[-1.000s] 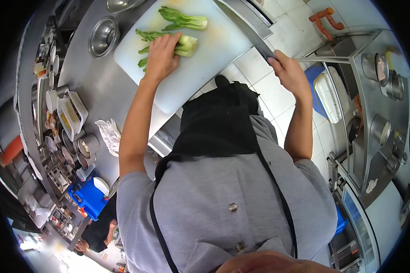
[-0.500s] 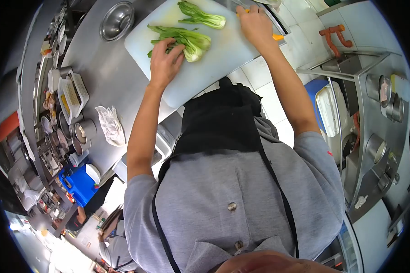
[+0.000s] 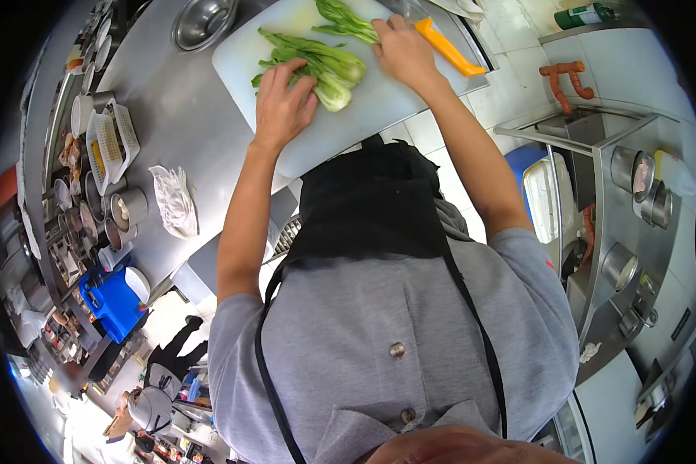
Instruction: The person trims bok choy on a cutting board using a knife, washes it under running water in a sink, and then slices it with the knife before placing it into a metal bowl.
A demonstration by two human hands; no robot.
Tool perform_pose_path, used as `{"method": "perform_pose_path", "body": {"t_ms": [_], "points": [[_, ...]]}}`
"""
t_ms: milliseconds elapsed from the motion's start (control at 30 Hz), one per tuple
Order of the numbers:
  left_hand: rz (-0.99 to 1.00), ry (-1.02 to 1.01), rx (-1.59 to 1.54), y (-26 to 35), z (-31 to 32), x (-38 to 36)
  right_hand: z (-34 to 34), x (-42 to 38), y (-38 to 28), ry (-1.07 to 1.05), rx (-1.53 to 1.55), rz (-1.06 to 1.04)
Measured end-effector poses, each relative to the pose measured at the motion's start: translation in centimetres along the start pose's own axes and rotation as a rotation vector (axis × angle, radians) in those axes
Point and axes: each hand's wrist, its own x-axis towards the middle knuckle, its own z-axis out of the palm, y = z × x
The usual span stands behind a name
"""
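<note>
My left hand (image 3: pixel 284 104) rests on the white cutting board with its fingers curled over the stalks and leaves of a bok choy (image 3: pixel 336 73). That bok choy lies in pieces side by side, pale bases toward the right. At the upper right, my right hand (image 3: pixel 404 50) has its fingers closed at the base of another bok choy (image 3: pixel 339 17), whose base they hide. A yellow handle (image 3: pixel 450 48), like a knife's, lies beside my right hand near the edge of the cutting board (image 3: pixel 317 147); I cannot make out its blade clearly.
Beyond the board's left corner stands a steel bowl (image 3: pixel 203 23). A white cloth (image 3: pixel 174 203), a white basket (image 3: pixel 114 143) and metal pots (image 3: pixel 129 207) are on the steel counter to the left. A steel shelf with pots (image 3: pixel 620 263) stands right. Another person (image 3: pixel 161 387) is far behind, lower left.
My right hand has let go of the yellow handle and moved left onto the upper bok choy. My left hand stays on the lower bok choy, whose pieces have spread slightly.
</note>
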Motion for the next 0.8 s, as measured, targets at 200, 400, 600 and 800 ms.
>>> {"method": "perform_pose_path", "body": {"t_ms": [200,400,600,800], "points": [[0.035,-0.06,0.082,-1.2,0.9,4.3,0.3,0.9,-0.6,-0.205,0.592,-0.195],[0.082,-0.619,0.094,-2.5,1.8,7.2,-3.1,-4.1,-1.2,-0.202,0.765,0.176],[-0.29,-0.387,-0.036,3.4,0.6,4.6,-5.4,-11.1,-5.2,-0.153,1.087,0.566],[-0.118,-0.122,-0.767,11.4,0.5,1.3,-9.3,-9.8,-10.6,0.547,1.533,0.809]]}}
